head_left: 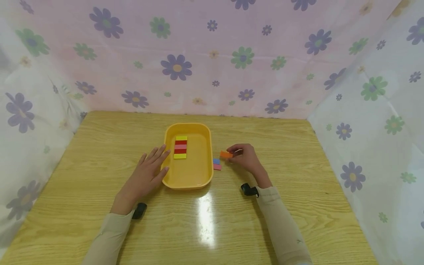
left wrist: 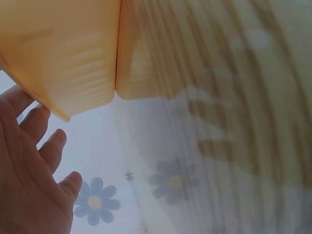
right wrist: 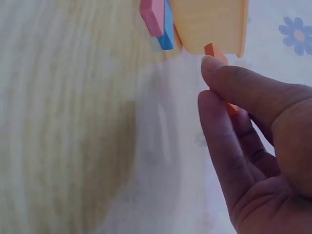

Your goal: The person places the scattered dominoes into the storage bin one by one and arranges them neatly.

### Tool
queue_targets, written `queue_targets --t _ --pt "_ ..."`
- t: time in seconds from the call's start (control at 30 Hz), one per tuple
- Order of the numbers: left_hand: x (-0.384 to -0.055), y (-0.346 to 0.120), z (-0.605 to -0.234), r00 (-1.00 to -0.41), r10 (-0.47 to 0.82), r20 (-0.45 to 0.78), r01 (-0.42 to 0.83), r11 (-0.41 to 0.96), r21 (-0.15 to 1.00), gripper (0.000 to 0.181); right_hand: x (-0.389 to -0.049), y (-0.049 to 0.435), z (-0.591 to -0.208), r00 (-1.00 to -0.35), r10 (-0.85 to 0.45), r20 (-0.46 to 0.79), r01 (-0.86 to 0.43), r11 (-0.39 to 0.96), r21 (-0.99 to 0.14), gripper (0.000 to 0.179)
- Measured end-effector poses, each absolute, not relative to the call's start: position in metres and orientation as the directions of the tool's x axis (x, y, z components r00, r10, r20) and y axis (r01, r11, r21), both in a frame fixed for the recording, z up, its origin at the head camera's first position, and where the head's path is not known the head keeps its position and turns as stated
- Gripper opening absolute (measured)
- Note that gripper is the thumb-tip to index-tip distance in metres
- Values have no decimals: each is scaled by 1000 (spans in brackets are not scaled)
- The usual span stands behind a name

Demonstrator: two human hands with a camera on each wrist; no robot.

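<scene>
Head view: five blocks [head_left: 180, 147] already lie in one touching row inside the yellow tray [head_left: 198, 167], coloured yellow, red, pink, red and yellow. Three more are outside it: a blue block [head_left: 216, 161] and a pink block [head_left: 217, 167], side by side on the desk [head_left: 318, 184] by the tray's right side, and an orange block [head_left: 226, 154] in the person's right hand [head_left: 244, 158]. By count, then, more than half of the visible pieces are in the tray. The left hand [head_left: 145, 175] lies with fingers spread against the tray's left rim.

Left wrist view: the left hand's fingers are apart, fingertips touching the tray's edge and gripping no block.

Right wrist view: thumb and fingers pinch the orange block, which looks thin, flat-sided and plain bright orange, its middle covered by the fingers. Whether it touches the desk, I cannot tell.
</scene>
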State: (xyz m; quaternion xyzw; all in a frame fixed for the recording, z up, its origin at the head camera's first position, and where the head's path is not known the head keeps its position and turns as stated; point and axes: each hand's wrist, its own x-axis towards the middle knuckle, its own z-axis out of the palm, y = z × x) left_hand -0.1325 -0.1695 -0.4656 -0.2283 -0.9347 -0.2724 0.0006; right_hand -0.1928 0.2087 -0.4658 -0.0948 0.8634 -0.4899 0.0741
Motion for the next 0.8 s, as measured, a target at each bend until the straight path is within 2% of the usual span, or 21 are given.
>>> queue_targets --t 0.8 --pt "-132 -169 -468 -900 418 123 417 744 522 61 -176 207 -486 -978 -206 21 -95 358 -929 23"
